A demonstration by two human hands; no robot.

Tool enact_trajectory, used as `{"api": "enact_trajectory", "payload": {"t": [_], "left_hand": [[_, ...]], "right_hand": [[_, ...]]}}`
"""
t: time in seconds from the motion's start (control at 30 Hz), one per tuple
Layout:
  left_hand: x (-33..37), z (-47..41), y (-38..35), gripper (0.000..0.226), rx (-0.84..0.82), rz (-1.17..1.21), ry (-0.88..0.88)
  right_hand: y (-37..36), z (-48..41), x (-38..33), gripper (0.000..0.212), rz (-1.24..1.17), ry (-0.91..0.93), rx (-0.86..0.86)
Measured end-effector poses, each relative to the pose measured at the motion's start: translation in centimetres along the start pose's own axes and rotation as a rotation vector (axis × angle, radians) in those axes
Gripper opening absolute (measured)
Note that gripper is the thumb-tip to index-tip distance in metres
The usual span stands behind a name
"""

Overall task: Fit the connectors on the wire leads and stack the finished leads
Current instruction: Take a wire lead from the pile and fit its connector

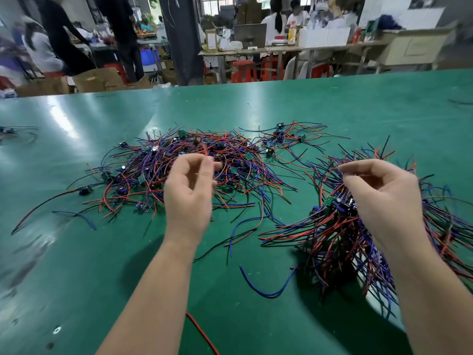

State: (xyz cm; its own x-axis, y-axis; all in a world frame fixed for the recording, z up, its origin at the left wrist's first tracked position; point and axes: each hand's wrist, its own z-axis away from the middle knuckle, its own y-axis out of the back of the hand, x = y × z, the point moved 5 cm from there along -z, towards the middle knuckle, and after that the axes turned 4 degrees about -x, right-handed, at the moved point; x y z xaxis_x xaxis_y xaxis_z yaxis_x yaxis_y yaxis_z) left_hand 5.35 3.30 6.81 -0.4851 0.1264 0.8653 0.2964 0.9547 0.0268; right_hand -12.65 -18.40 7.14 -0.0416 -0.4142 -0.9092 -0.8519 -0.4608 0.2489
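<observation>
The green tabletop (pixel 256 106) takes up most of what I see from here. A loose heap (pixel 163 165) of red, blue and black wires with small boards (pixel 141 179) sprawls at 11 o'clock. A tighter stack (pixel 332 234) lies at 4 o'clock, with stray wires between the two. Open cardboard boxes (pixel 97 79) sit on the floor past the far edge at 10 o'clock, their contents hidden. The left hand (pixel 189 190) hangs over the heap's near side, pinching a blurred red lead (pixel 203 148). The right hand (pixel 381 196) is over the stack, fingertips curled to the thumb. I cannot tell if it holds anything.
</observation>
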Motion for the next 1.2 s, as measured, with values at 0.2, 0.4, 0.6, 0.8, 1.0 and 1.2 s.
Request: {"api": "enact_trajectory", "payload": {"t": [0.2, 0.4, 0.6, 0.8, 1.0, 1.2], "left_hand": [[1.5, 3.6, -5.4, 0.012, -0.417, 0.015, -0.09], [1.8, 6.5, -8.4, 0.009, -0.759, -0.052, -0.092], [1.1, 5.8, -7.8, 0.045, -0.738, -0.011, 0.144], [1.3, 5.0, -7.6, 0.04, -0.683, 0.421, 0.402], [2.0, 4.9, -7.3, 0.017, -0.653, 0.677, 0.506], [1.9, 4.2, -6.2, 0.009, -0.693, 0.543, 0.49]], "right_hand": [[-4.0, 1.7, -1.5, 0.027, -0.543, -0.195, -0.448], [-3.9, 1.7, -1.6, 0.033, -0.741, -0.262, -0.394], [-4.0, 2.4, -1.9, 0.026, -0.552, -0.179, -0.562], [-5.8, 4.8, -2.3, 0.039, -0.455, -0.181, -0.984], [-6.6, 5.7, -2.2, 0.051, -0.41, -0.269, -1.039], [-5.2, 3.6, -2.1, 0.043, -0.5, -0.345, -0.683]]}}
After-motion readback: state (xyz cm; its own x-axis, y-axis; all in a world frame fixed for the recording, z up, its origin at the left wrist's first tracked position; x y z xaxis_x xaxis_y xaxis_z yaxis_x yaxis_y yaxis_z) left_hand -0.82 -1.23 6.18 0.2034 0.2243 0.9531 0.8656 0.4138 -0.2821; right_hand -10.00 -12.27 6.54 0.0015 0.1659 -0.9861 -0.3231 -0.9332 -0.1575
